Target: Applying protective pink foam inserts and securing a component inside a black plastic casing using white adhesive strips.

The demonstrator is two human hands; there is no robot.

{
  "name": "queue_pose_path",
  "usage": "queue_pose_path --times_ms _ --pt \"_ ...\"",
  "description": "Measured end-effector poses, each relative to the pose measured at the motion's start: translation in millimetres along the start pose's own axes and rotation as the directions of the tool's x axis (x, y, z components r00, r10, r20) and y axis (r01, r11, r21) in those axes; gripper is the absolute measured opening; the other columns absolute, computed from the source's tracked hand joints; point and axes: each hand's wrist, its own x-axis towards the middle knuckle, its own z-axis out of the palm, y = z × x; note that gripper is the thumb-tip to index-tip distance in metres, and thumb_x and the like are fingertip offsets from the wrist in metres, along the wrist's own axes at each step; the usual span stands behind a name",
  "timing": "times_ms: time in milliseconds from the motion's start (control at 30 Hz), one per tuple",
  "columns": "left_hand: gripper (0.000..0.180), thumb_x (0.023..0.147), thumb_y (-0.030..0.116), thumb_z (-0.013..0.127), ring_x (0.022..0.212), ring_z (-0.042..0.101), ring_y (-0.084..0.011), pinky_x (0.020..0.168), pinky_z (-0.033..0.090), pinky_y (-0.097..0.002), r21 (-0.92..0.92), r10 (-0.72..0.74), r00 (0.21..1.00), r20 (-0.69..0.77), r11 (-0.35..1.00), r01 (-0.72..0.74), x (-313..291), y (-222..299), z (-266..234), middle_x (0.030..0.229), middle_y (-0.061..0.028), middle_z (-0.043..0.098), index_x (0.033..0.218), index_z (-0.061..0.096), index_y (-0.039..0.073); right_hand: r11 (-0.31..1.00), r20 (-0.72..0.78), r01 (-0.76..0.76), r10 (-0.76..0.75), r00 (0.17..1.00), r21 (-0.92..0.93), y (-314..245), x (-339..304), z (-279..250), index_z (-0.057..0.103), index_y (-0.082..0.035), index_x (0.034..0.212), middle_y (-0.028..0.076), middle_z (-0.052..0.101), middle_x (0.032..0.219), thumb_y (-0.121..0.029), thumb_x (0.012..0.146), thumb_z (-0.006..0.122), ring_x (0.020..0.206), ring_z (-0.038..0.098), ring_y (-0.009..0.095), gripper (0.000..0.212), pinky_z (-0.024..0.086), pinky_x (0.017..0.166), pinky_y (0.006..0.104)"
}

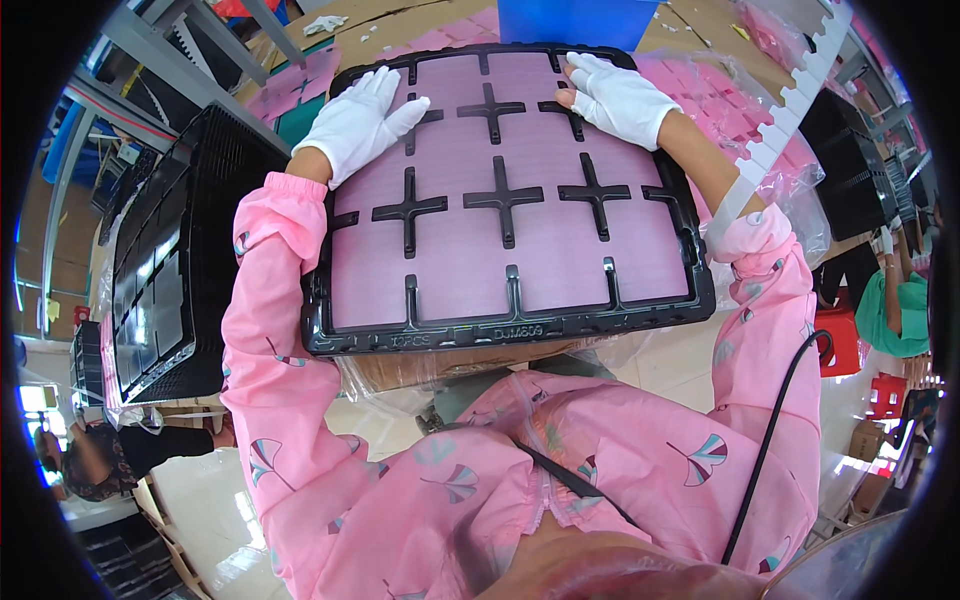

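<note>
A black plastic tray (560, 327) with raised cross-shaped dividers lies before me, pink sheet material (450, 250) showing in its compartments. My left hand (362, 122), in a white glove, rests flat on the tray's far left part with its fingers spread and the thumb pointing inward. Over the far right corner lies my right hand (622, 102), also gloved in white, its fingers stretched out; bare fingertips poke through the glove at the thumb side. Neither hand has anything in its grasp. What lies under the palms is hidden.
At the left stands a stack of black trays (165, 270). A blue bin (575, 22) sits beyond the tray. Pink sheets in clear plastic (715, 110) lie to the right, beside a notched grey metal bar (795, 105). Another person in green (895, 308) is at the far right.
</note>
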Motion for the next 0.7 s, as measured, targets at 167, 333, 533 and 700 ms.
queue_pose_path --times_ms 167,333,533,700 --pt "0.076 0.090 0.061 0.029 0.120 0.042 -0.0363 0.102 0.032 -0.0381 0.029 0.032 0.999 -0.043 0.999 -0.031 -4.8 -5.4 2.7 0.133 -0.0238 0.041 0.129 0.039 -0.004 0.997 -0.016 0.029 -0.031 0.999 -0.071 -0.9 -6.4 -0.3 0.053 0.007 0.111 0.025 0.046 0.127 -0.053 0.091 0.036 0.110 0.050 0.040 0.066 0.039 0.097 0.0408" --pt "0.072 0.089 0.061 0.033 0.108 0.050 -0.0361 0.094 0.037 -0.0403 0.046 0.028 0.999 -0.044 0.999 -0.026 -12.5 -1.9 -1.4 0.123 -0.0219 0.049 0.119 0.046 -0.002 0.995 0.059 0.011 -0.005 0.998 -0.097 -4.0 -15.0 -6.3 0.053 0.007 0.111 0.025 0.045 0.128 -0.055 0.091 0.034 0.112 0.048 0.040 0.068 0.039 0.097 0.0410" --pt "0.076 0.087 0.065 0.030 0.113 0.047 -0.0365 0.097 0.036 -0.0403 0.023 -0.034 0.987 0.155 0.999 0.030 -1.4 6.8 -21.5 0.125 -0.0217 0.047 0.120 0.046 -0.002 0.996 0.082 0.094 -0.094 0.992 0.001 -9.2 7.1 -7.0 0.053 0.008 0.111 0.026 0.046 0.127 -0.054 0.092 0.033 0.117 0.044 0.038 0.068 0.037 0.099 0.0394" --pt "0.088 0.085 0.070 0.024 0.133 0.027 -0.0332 0.108 0.025 -0.0359 0.028 -0.033 0.994 0.105 0.999 0.030 15.9 -4.8 0.6 0.143 -0.0203 0.030 0.137 0.032 -0.001 0.998 0.182 0.043 -0.053 0.982 0.054 4.5 14.9 -10.1 0.044 0.005 0.127 0.025 0.035 0.138 -0.052 0.093 0.035 0.130 0.032 0.036 0.066 0.025 0.108 0.0345"
